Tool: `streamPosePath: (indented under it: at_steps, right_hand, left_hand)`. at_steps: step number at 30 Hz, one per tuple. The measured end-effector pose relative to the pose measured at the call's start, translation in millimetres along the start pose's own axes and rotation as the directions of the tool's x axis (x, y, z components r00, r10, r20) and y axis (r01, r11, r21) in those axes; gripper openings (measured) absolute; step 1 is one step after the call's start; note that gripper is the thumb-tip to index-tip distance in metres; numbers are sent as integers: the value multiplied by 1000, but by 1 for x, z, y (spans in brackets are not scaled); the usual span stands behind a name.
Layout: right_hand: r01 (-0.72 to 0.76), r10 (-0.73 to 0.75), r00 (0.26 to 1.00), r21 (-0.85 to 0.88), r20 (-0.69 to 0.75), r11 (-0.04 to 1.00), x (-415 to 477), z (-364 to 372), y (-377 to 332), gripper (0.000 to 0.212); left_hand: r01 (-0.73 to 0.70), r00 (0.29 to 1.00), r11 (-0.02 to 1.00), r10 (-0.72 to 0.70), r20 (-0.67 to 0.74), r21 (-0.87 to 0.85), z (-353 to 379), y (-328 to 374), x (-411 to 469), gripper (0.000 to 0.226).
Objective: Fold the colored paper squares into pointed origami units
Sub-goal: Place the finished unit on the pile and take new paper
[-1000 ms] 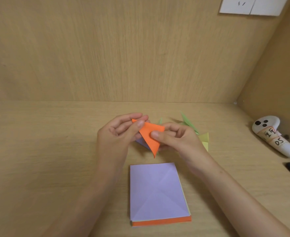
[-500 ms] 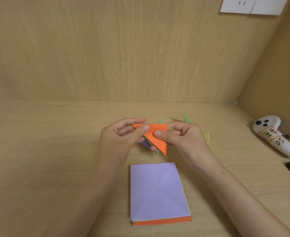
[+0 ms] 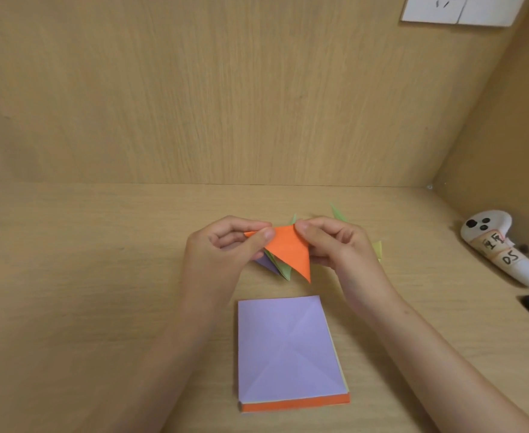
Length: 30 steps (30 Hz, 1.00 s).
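**Position.** You hold the orange unit (image 3: 291, 251) in the air just beyond the paper stack (image 3: 288, 348), its point aimed down toward the stack.

**Hands.** Your left hand (image 3: 222, 248) pinches the unit's left corner between thumb and fingers. Your right hand (image 3: 335, 245) pinches its upper right corner likewise.

**Progress.** The orange piece is already a pointed triangle, so I judge this unit near finished, with perhaps a last crease outstanding. Folded units (image 3: 280, 265) in purple, green and yellow lie beyond the stack, partly hidden by your hands, so I cannot count them. The stack, lilac sheet on top, is thick: most of the work is left
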State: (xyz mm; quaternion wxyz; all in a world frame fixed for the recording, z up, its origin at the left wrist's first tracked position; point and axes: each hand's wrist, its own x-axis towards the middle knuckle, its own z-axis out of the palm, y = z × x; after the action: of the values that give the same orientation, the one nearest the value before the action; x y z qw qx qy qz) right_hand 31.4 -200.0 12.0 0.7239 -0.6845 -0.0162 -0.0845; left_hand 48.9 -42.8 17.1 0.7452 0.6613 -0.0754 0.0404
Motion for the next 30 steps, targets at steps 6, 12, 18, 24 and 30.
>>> streamPosePath:
  at_steps: [6, 12, 18, 24, 30]
  right_hand:
    - [29, -30, 999, -17, -27, 999, 0, 2, 3, 22]
    - [-2, 2, 1000, 4, 11, 1000, 1, 0, 4, 22]
    - [64, -62, 998, -65, 31, 996, 1, 0, 6, 11]
    - [74, -58, 993, -164, 101, 984, -2, 4, 10, 14]
    - [24, -5, 991, -134, 137, 991, -2, 4, 7, 16]
  left_hand:
    - [2, 999, 1000, -2, -39, -6, 2, -2, -1, 9]
    - [12, 996, 1000, -14, -93, -22, 0, -2, 2, 8]
    - [-22, 998, 989, 13, 60, 147, 0, -6, 4, 12]
    - [-100, 990, 970, 75, 118, 222, -2, -9, 5, 6]
    - [-51, 999, 992, 53, -13, 112, 3, -11, 0, 7]
